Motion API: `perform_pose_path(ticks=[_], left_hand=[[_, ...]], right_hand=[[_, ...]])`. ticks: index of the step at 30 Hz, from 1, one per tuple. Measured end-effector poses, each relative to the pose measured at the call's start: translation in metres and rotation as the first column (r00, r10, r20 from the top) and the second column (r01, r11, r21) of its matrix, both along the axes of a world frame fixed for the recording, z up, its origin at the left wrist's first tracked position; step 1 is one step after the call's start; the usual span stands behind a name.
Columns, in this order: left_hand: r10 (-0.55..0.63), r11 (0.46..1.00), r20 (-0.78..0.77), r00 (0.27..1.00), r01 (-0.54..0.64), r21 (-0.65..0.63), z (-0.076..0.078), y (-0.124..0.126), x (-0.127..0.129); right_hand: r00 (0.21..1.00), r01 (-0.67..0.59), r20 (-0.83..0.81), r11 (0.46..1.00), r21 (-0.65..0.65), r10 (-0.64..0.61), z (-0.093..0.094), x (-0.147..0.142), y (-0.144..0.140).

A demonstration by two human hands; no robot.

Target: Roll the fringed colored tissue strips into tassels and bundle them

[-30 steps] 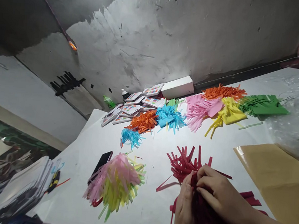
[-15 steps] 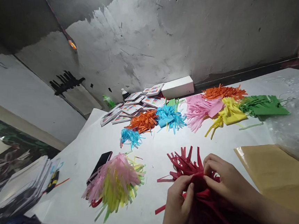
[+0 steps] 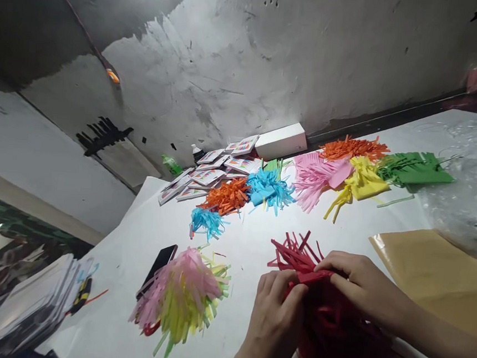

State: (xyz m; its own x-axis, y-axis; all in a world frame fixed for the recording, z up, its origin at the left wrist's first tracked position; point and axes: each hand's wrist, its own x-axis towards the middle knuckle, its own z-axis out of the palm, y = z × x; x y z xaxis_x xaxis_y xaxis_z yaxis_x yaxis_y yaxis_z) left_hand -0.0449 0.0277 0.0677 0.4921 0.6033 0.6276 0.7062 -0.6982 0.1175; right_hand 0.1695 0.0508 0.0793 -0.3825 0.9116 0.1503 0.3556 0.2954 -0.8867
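Both hands are closed on dark red fringed tissue paper (image 3: 317, 278) at the lower right of the head view. My left hand (image 3: 271, 318) pinches its near left edge, and my right hand (image 3: 357, 278) grips it from the right with bent fingers. Thin cut strips fan out beyond the hands, while the rest of the paper hangs toward me in shadow. To the left lies a pink, yellow and green fringed tissue bundle (image 3: 184, 294), partly over a black phone (image 3: 159, 267). A red loop, perhaps a scissor handle, shows under that bundle.
Fringed paper in blue (image 3: 269, 188), orange (image 3: 226, 196), pink (image 3: 320, 178), yellow (image 3: 366, 179) and green (image 3: 417, 169) lines the back. Behind are small printed packs (image 3: 207, 177) and a white box (image 3: 282, 141). Right: brown sheet (image 3: 434, 274), clear plastic (image 3: 466, 193). Left: yellow-black cutter (image 3: 82, 295).
My left hand has turned so its back faces up, and its fingers have folded over the red paper's edge. My right hand has flattened lower over the paper, and the strips have shifted.
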Motion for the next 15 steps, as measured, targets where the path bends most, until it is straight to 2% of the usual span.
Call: perform_pose_path(ticks=[5, 7, 9, 10, 12, 15], left_hand=[[0.011, 1.000, -0.074, 0.997, -0.012, -0.023, 0.010, 0.003, 0.001], [0.042, 0.999, -0.101, 0.994, -0.044, -0.017, 0.011, 0.004, -0.002], [0.094, 0.995, -0.054, 0.994, -0.096, -0.021, 0.013, 0.004, -0.010], [0.115, 0.992, -0.002, 0.993, -0.115, -0.056, 0.015, 0.004, -0.016], [0.149, 0.969, 0.115, 0.982, -0.122, -0.217, 0.023, 0.005, -0.034], [0.229, 0.901, 0.320, 0.919, -0.076, -0.426, 0.046, 0.020, -0.066]], right_hand=[[0.998, 0.020, -0.057, 1.000, 0.006, -0.020, 0.013, -0.002, -0.001], [0.993, 0.106, -0.064, 0.994, 0.019, -0.104, 0.013, 0.001, 0.003], [0.973, 0.222, -0.069, 0.975, 0.028, -0.220, 0.008, 0.012, 0.013], [0.956, 0.286, -0.072, 0.958, 0.028, -0.283, 0.005, 0.020, 0.020], [0.908, 0.414, -0.080, 0.910, 0.021, -0.411, -0.004, 0.043, 0.038], [0.794, 0.607, -0.078, 0.794, 0.030, -0.603, -0.016, 0.093, 0.063]])
